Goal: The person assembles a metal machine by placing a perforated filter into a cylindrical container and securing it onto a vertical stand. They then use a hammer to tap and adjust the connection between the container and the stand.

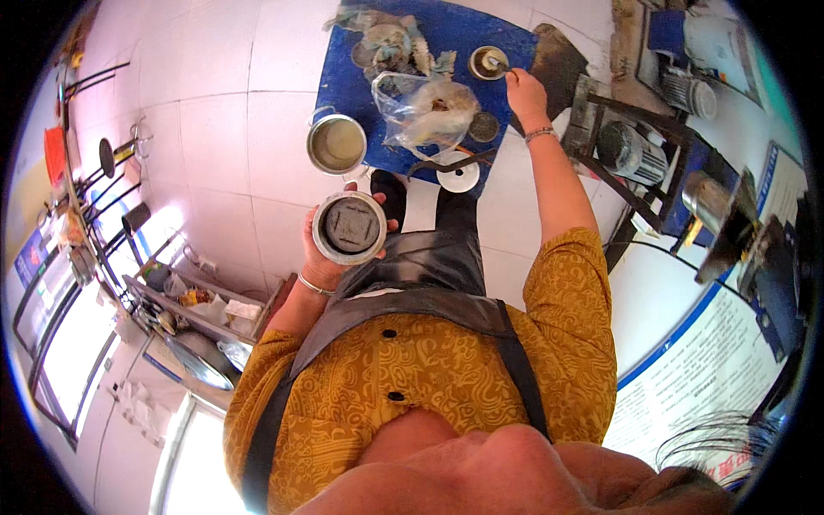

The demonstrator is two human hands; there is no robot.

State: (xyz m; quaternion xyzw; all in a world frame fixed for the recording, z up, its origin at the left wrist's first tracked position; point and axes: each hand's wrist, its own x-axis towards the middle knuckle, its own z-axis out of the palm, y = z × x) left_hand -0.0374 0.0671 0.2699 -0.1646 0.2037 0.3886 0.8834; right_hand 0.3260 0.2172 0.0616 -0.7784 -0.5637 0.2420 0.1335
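My left hand (319,269) is wrapped round a round metal cup-like piece (342,255), held in front of my lap. A dark grey disc with a squarish raised mark fills its face. My right hand (527,96) reaches to the far right corner of a low blue table (348,86). Its fingers pinch the thin handle of a small tool (495,63), whose pale end sits in a small round container (475,72). Whether the tool is a brush or a spoon I cannot tell. Nearer my left hand, a handled metal pot (337,144) holds cloudy liquid.
On the blue table lie a clear plastic bag (396,110), crumpled dirty cloths (386,41), a dark round disc (484,127) and a white round piece (458,177). A dark frame (592,107) with a grey motor (633,153) stands right. A low shelf (215,309) stands left.
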